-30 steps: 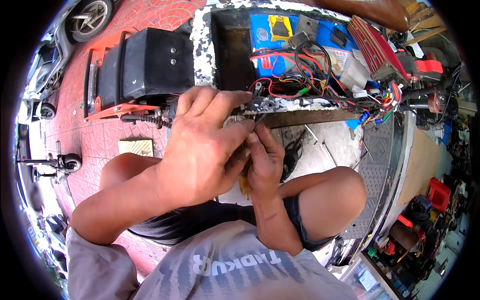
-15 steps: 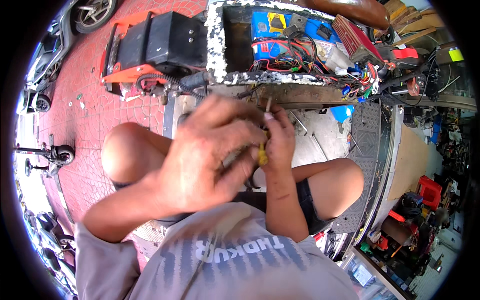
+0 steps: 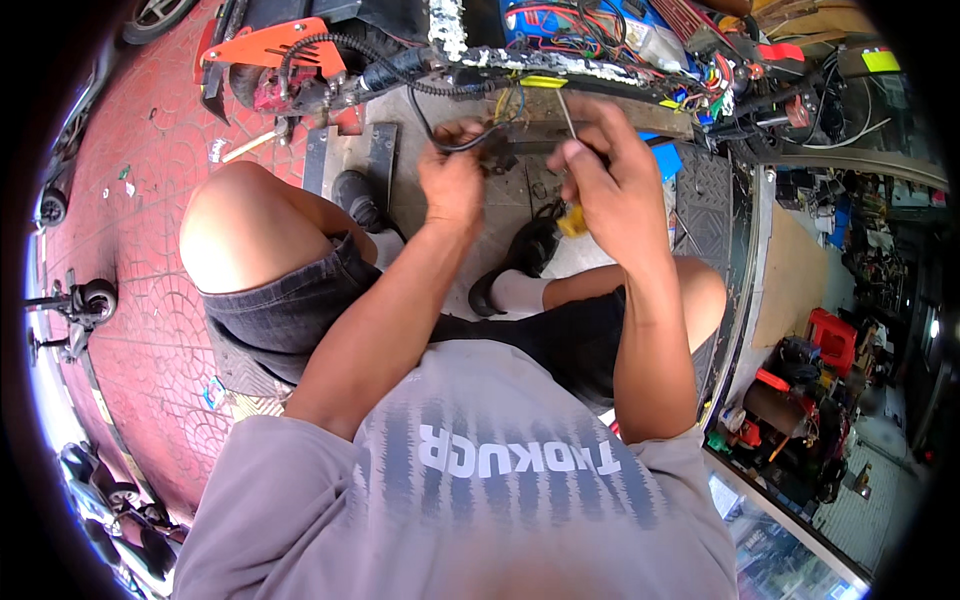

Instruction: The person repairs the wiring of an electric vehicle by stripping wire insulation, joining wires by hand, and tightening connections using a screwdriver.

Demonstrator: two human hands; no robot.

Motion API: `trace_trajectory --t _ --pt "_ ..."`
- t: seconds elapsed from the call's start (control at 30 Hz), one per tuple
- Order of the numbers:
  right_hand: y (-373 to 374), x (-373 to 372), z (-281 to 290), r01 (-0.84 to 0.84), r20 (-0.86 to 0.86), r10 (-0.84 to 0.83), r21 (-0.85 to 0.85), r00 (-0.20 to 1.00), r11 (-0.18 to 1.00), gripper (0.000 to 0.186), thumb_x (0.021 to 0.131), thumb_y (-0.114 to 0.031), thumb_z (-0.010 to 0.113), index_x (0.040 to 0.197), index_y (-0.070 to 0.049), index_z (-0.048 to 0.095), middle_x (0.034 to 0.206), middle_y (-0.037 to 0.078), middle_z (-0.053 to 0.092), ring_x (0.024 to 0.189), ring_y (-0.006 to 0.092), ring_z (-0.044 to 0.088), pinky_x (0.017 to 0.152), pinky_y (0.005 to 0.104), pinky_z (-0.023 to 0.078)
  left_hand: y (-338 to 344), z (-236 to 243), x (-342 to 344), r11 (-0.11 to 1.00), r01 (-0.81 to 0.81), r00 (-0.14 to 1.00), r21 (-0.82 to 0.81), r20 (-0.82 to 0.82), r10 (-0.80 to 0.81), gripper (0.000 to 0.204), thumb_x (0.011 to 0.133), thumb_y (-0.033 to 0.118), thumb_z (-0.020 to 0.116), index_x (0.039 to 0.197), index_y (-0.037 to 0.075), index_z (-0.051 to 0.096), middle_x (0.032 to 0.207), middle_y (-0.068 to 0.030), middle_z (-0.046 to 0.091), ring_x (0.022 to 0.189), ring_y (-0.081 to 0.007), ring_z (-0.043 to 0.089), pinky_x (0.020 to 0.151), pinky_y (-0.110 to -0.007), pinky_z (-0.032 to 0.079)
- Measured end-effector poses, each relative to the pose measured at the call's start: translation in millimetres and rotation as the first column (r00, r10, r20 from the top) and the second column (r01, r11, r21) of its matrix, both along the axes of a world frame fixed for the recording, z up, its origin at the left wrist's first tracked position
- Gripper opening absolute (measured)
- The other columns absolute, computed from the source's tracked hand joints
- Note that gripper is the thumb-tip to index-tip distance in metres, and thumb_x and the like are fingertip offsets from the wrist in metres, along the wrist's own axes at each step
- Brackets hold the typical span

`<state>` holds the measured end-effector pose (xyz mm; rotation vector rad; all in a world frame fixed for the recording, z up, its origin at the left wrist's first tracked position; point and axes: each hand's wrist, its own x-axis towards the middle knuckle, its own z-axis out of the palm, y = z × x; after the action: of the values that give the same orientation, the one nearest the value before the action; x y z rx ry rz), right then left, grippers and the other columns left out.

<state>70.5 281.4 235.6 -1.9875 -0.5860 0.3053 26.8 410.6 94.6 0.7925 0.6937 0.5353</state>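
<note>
the two hands are apart. the left hand (image 3: pixel 456 178) has its fingers curled on a thin black cable (image 3: pixel 421 122); the right hand (image 3: pixel 612 185) is closed around a yellow-handled screwdriver (image 3: pixel 572 221), its thin shaft near the chipped black-and-white metal frame (image 3: pixel 590 66).

The person (image 3: pixel 470 385) wears a grey T-shirt (image 3: pixel 465 500) (jagged dark stripes (image 3: pixel 536 497), pale lettering (image 3: pixel 488 460)), dark, seemingly denim shorts (image 3: pixel 295 305), pale socks (image 3: pixel 520 293) and black shoes (image 3: pixel 533 245).

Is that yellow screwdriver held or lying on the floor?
Held: the right hand grips the screwdriver, shaft showing above, yellow handle below.
</note>
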Motion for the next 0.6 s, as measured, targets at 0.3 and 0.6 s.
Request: trace_trajectory --t 0.3,0.6 --pt "30.1 28.9 -13.3 0.003 0.168 0.024 -0.157 0.985 0.988 0.026 0.091 -0.004 0.057 0.114 0.000 0.068 0.087 0.020 0.075 0.083 0.0339 0.076 0.078 0.0432 0.056 25.8 8.1 17.9 0.815 0.441 0.849 -0.375 0.469 -0.244 0.031 0.099 0.029 0.070 0.113 0.001 0.069 0.101 -0.0113 0.076 0.062 -0.0145 0.065 0.061 -0.030 0.055" --pt "35.3 35.2 -16.1 -0.005 0.206 0.042 -0.177 0.978 0.984 0.025 0.095 0.000 0.058 0.117 0.003 0.071 0.091 0.009 0.076 0.078 0.0132 0.070 0.069 0.0304 0.056 26.0 6.4 36.4 0.707 0.567 0.741 -0.423 0.638 -0.212 0.023 0.101 0.019 0.060 0.114 0.002 0.068 0.105 -0.0112 0.077 0.053 -0.0082 0.049 0.059 -0.030 0.044"
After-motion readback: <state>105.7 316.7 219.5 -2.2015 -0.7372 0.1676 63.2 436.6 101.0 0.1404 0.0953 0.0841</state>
